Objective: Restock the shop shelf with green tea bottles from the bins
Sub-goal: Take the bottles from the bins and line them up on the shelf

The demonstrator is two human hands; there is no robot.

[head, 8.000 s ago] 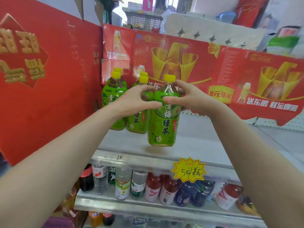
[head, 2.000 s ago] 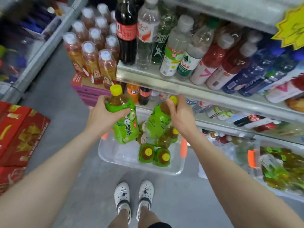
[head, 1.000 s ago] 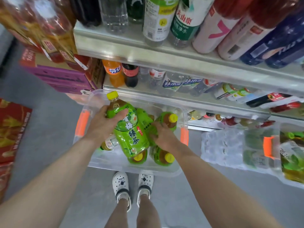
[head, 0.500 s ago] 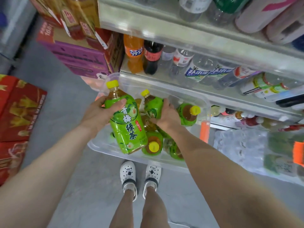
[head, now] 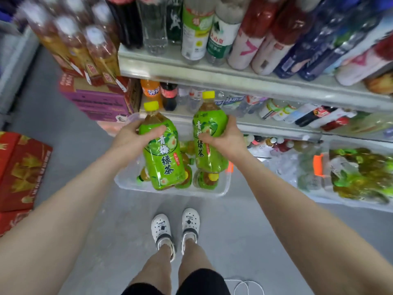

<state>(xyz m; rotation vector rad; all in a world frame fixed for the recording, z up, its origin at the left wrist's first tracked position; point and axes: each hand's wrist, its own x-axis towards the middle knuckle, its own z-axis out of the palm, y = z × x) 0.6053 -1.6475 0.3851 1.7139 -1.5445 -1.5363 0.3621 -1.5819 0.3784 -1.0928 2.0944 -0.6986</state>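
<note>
My left hand (head: pixel 133 138) grips a green tea bottle (head: pixel 163 160) with a yellow cap by its shoulder, holding it upright above the clear plastic bin (head: pixel 127 177) on the floor. A second green tea bottle (head: pixel 209 133) is held the same way by my right hand (head: pixel 226 139), a little higher and to the right. Several more green tea bottles (head: pixel 206 178) lie in the bin under them, partly hidden. Another clear bin (head: pixel 319 194) with green bottles stands on the floor at the right, blurred.
Shop shelves (head: pixel 234 79) packed with assorted drink bottles run across the top. Purple and red cartons (head: pixel 100 103) stack at the left of the shelf unit. Red boxes (head: pixel 21 169) sit on the grey floor at far left. My feet in white clogs (head: pixel 175 228) stand before the bin.
Both hands have lifted their bottles up out of the bin; the right hand now has a bottle fully raised and upright. The view has tilted up toward the shelves.
</note>
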